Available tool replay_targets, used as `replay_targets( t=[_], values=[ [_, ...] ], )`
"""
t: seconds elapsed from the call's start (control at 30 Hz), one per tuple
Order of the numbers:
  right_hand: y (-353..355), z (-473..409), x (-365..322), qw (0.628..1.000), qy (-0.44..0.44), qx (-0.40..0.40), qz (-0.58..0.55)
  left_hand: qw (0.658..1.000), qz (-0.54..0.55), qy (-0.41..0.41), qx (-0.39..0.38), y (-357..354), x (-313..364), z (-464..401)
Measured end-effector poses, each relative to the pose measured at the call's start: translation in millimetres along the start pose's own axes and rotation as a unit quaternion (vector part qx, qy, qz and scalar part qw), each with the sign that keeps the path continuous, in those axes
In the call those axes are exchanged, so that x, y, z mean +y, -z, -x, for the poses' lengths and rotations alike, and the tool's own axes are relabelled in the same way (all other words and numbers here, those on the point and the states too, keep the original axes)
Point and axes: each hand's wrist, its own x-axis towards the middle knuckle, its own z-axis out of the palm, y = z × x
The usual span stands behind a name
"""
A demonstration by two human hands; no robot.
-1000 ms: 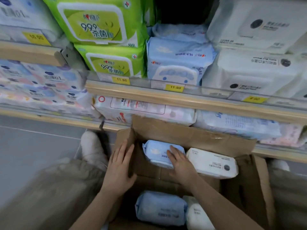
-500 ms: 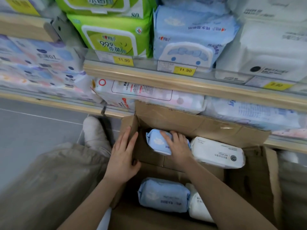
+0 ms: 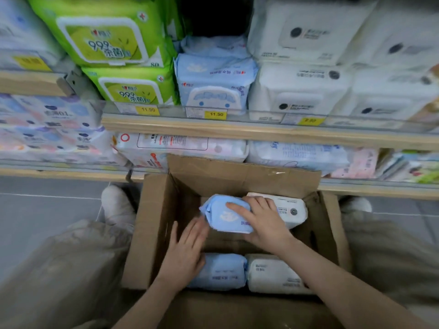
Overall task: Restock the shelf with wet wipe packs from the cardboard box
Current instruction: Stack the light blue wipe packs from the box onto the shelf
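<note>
Gripping blue wipe pack (image 3: 223, 216) under right hand (image 3: 263, 222) fingers, left hand (image 3: 187, 248) fingertips touching.

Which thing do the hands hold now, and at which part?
The right hand holds the blue wipe pack by its right end; the left hand touches its left end with straight fingers.
</note>
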Motion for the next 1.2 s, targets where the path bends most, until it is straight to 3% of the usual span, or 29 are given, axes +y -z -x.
replay_targets(
  t=[0.13, 0.3, 0.4, 0.5, 0.57, 0.7, 0.97, 1.2],
  values=[
    [12.9, 35.3, 18.4, 0.996, -0.093, 0.013, 0.012, 0.997, -0.012, -0.038, -0.068, -11.6, 17.4, 2.0],
    [9.7, 67.7, 47.0, 0.986, -0.167, -0.010, 0.019, 0.960, -0.087, -0.186, -0.192, -35.7, 14.4, -9.6],
    [1.1, 77.1, 57.4, 0.980, -0.197, -0.012, 0.013, 0.942, -0.097, -0.180, -0.267, -44.5, 9.9, -15.9],
    [-6.2, 81.2, 65.6, 0.975, -0.222, -0.027, -0.010, 0.957, -0.048, -0.157, -0.239, -51.1, 6.8, -28.8],
    [-9.1, 80.2, 69.1, 0.972, -0.230, -0.029, -0.031, 0.955, -0.020, -0.101, -0.277, -48.8, 8.2, -40.1],
    [-9.5, 70.8, 74.2, 0.972, -0.230, -0.038, -0.034, 0.953, -0.005, -0.072, -0.294, -49.2, 8.3, -64.8],
    [40.7, 49.6, 80.1, 0.973, -0.209, -0.080, -0.057, 0.980, -0.016, -0.044, -0.193, 9.7, -0.1, -70.6],
    [140.2, 16.1, 64.5, 0.992, -0.120, -0.006, -0.047, 0.999, -0.016, -0.021, -0.040, 140.2, -35.7, -58.6]
  ],
)
